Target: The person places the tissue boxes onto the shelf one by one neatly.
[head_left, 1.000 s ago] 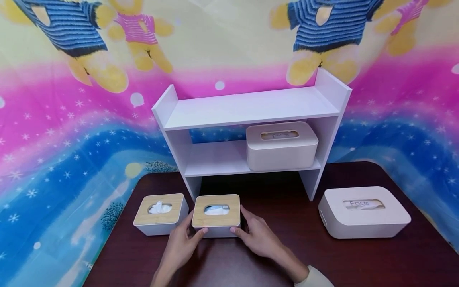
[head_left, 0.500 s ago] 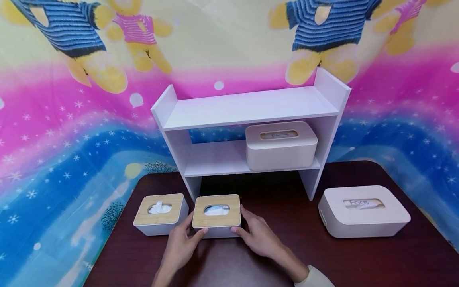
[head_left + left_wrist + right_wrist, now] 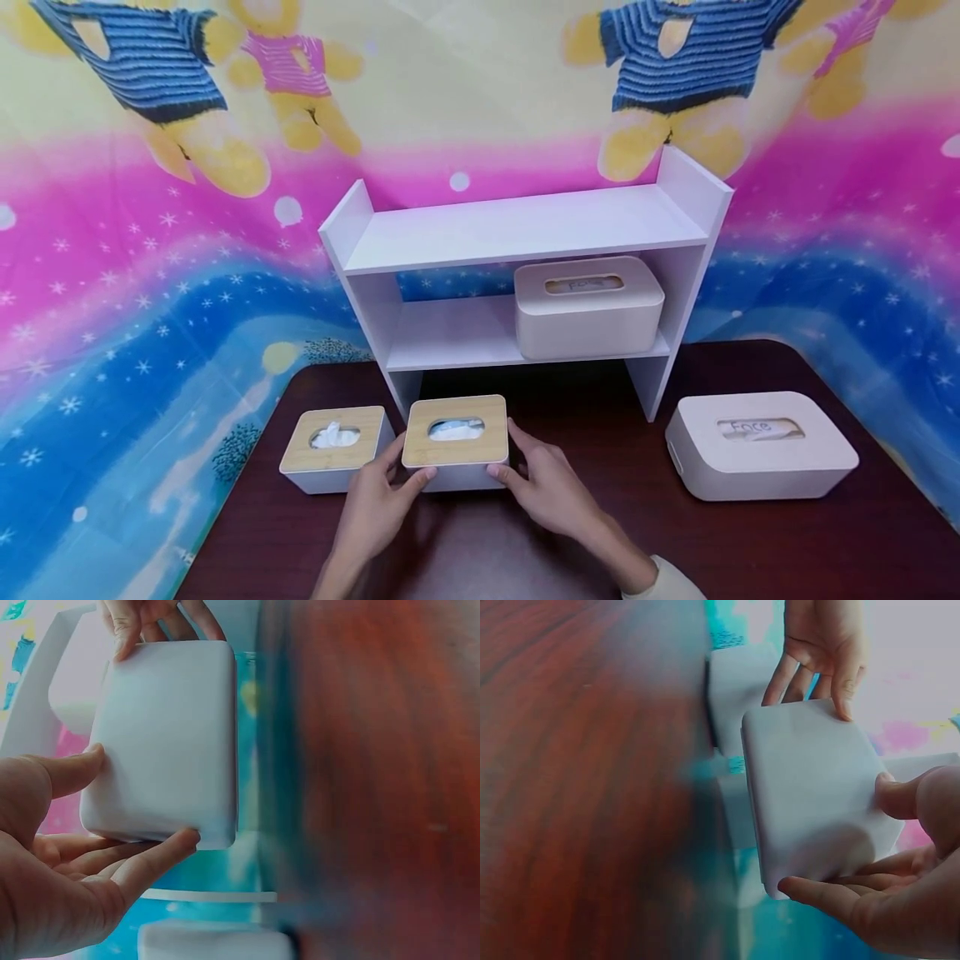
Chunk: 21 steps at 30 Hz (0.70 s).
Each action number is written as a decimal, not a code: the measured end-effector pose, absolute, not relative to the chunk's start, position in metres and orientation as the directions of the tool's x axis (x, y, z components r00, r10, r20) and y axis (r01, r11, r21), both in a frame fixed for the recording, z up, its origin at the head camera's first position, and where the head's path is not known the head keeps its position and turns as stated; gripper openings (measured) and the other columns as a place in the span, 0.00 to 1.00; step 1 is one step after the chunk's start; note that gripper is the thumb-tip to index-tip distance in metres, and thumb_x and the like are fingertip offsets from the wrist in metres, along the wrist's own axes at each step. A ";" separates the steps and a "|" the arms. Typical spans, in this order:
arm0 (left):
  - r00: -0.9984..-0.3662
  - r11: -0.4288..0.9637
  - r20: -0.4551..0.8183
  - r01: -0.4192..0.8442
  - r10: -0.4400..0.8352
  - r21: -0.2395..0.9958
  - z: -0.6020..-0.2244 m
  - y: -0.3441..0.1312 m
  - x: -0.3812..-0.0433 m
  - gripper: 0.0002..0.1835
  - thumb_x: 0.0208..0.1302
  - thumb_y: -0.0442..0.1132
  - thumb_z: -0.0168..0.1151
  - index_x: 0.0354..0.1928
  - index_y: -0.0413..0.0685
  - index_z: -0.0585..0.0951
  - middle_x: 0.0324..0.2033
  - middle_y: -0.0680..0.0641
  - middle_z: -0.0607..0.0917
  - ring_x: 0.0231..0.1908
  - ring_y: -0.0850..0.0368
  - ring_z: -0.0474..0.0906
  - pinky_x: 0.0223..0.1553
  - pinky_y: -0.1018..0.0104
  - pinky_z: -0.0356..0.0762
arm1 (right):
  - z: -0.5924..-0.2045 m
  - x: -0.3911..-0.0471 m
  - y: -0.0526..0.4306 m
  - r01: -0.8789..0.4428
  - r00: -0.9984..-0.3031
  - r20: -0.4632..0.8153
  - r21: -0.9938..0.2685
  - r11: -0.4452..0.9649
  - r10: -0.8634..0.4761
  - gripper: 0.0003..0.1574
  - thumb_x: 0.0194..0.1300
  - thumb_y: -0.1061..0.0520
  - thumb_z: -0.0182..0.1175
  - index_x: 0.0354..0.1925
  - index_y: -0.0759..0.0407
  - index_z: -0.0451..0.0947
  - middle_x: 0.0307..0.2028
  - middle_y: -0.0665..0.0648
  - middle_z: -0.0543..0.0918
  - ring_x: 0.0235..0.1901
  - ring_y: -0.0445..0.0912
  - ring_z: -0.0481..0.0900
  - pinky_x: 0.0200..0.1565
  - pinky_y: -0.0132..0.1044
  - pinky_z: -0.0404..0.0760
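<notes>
A small white tissue box with a bamboo lid (image 3: 456, 456) is between both hands, near the middle of the table. My left hand (image 3: 375, 504) grips its left side, thumb on the front face and fingers along the side. From the right, my right hand (image 3: 551, 492) holds it the same way. White tissue shows in the lid's oval slot. Both wrist views show the box's plain white front face (image 3: 165, 742), with a thumb from each hand on it. A second bamboo-lidded tissue box (image 3: 330, 482) stands just left of my left hand.
A white two-tier shelf (image 3: 525, 229) stands behind the hands. On its lower board, at the right, sits a larger cream tissue box (image 3: 588, 329). Another cream tissue box (image 3: 761, 479) stands on the dark wood table (image 3: 622, 542) at the right. A printed cloth (image 3: 150, 333) hangs behind.
The held tissue box has moved slightly up in the head view, away from me or off the table. Both hands keep their grip on it. The other boxes stay put.
</notes>
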State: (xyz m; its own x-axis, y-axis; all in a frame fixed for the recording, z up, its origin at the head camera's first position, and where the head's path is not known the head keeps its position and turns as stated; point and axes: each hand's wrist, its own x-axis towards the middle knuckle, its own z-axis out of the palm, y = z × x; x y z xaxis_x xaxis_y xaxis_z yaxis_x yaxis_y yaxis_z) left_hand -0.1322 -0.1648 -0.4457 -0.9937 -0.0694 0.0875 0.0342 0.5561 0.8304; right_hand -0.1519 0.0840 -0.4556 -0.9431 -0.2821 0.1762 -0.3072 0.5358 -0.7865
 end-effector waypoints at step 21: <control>-0.981 0.585 0.191 0.135 -0.035 0.800 -0.372 -0.162 -0.138 0.39 0.67 0.47 0.78 0.77 0.47 0.75 0.66 0.40 0.85 0.64 0.43 0.85 0.56 0.50 0.88 | -0.386 -0.152 0.096 -0.333 -0.942 0.259 -0.786 0.521 -0.212 0.49 0.70 0.49 0.74 0.79 0.66 0.67 0.62 0.66 0.87 0.40 0.38 0.85 0.41 0.33 0.83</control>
State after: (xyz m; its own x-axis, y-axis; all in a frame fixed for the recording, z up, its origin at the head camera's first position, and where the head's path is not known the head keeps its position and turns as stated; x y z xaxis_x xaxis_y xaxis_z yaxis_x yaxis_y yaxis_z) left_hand -0.1381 -0.1617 -0.3722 -0.9811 -0.0345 0.1906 0.1349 0.5846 0.8001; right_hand -0.1521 0.0965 -0.3858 -0.9424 -0.2118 0.2590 -0.3331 0.5206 -0.7861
